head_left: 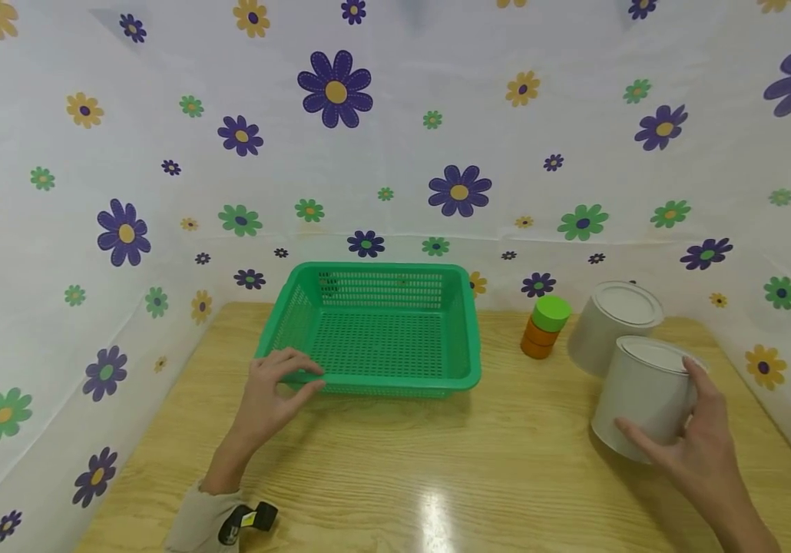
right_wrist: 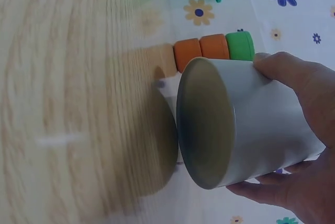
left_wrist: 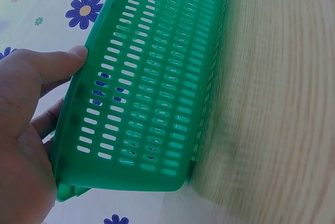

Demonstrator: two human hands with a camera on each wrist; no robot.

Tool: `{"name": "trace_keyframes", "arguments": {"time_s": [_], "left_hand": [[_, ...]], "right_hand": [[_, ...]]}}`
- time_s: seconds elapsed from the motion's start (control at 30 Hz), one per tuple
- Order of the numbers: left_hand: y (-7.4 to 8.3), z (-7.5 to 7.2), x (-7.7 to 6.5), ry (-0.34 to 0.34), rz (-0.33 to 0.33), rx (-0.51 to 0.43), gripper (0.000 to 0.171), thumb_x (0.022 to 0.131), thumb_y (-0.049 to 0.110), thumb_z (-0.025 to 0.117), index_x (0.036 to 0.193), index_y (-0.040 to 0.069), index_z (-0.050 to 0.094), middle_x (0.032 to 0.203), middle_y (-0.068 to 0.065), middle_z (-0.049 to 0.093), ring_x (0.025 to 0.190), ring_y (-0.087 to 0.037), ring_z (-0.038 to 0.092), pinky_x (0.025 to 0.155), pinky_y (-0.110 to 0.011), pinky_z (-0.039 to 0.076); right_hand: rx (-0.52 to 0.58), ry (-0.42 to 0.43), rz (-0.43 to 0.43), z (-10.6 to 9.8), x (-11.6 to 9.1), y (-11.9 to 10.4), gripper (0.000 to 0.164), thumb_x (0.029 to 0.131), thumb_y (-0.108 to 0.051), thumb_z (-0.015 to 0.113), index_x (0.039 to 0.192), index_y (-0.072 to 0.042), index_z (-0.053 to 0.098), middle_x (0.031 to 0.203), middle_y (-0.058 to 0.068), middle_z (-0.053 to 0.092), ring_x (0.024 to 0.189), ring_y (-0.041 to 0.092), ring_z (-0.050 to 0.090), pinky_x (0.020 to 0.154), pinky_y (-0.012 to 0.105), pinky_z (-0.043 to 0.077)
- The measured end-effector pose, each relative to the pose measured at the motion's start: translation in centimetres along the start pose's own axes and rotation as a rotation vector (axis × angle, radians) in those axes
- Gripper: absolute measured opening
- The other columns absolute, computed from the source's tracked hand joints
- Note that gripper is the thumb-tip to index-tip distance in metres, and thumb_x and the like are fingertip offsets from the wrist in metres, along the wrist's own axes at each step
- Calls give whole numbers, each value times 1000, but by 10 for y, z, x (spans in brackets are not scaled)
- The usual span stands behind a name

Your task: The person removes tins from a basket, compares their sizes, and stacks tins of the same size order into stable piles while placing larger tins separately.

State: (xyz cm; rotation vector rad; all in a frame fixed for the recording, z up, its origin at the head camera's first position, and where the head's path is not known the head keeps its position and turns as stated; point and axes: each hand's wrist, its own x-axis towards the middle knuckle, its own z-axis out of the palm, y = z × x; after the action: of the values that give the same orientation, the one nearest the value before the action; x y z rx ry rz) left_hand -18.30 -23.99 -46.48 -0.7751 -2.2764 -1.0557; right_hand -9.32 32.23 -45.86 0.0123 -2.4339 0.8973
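Note:
My right hand (head_left: 703,438) grips an upturned white bucket (head_left: 647,399) on the right, thumb on one side and fingers round the other. In the right wrist view this bucket (right_wrist: 261,119) shows its hollow open end facing the tabletop, tilted and raised off it. A second white bucket (head_left: 606,330) stands upside down just behind. To its left is a stack of round pieces (head_left: 542,329), two orange below and one green on top. My left hand (head_left: 274,395) holds the near left rim of a green plastic basket (head_left: 395,382), its thumb outside and fingers over the edge.
The wooden table (head_left: 395,468) carries everything, with the basket towards its back. A white sheet with printed flowers (head_left: 388,153) hangs along the back and both sides. Slots pierce the basket's walls, and nothing shows inside it.

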Motion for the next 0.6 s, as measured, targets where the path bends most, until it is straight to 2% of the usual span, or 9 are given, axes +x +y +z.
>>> {"name": "trace_keyframes", "arguments": {"time_s": [0.03, 0.1, 0.23, 0.43, 0.53, 0.6], "left_hand": [[0, 0, 0, 2, -1, 0, 26, 78, 6, 88, 96, 21, 76, 100, 6, 70, 98, -21, 60, 82, -45, 27], [0, -1, 0, 4, -1, -3, 26, 78, 5, 88, 96, 21, 76, 99, 6, 71, 97, -21, 61, 82, -45, 27], [0, 0, 0, 2, -5, -2, 26, 78, 5, 88, 96, 21, 76, 99, 6, 71, 97, -21, 61, 83, -45, 27], [1, 0, 0, -1, -8, -1, 26, 78, 5, 88, 96, 20, 76, 99, 6, 70, 98, -21, 60, 84, -46, 28], [1, 0, 0, 0, -8, -2, 26, 78, 5, 88, 96, 19, 76, 99, 6, 71, 98, -21, 60, 84, -45, 28], [0, -1, -1, 0, -8, -3, 25, 78, 5, 88, 95, 18, 76, 99, 6, 71, 97, -20, 60, 84, -45, 27]], "right_hand": [[14, 0, 18, 0, 0, 0, 131, 58, 4, 95, 162, -11, 17, 147, 35, 31, 113, 53, 46, 73, 22, 52], [44, -2, 60, 0, 0, -2, 125, 62, 3, 94, 160, -11, 17, 147, 32, 33, 108, 56, 49, 66, 8, 36], [113, 4, 131, -1, -1, -2, 117, 70, 4, 90, 160, -13, 19, 150, 28, 33, 109, 64, 51, 65, 4, 37], [143, 77, 150, 3, -4, 0, 109, 68, 8, 89, 157, -9, 28, 149, 23, 36, 112, 61, 52, 71, 0, 36], [148, 125, 141, 5, -7, 0, 100, 68, 10, 88, 152, -6, 37, 139, 3, 41, 114, 58, 53, 73, 1, 38], [137, 161, 111, 7, -10, 1, 94, 67, 11, 88, 149, -5, 44, 132, -12, 40, 119, 40, 58, 73, 2, 40]]}}
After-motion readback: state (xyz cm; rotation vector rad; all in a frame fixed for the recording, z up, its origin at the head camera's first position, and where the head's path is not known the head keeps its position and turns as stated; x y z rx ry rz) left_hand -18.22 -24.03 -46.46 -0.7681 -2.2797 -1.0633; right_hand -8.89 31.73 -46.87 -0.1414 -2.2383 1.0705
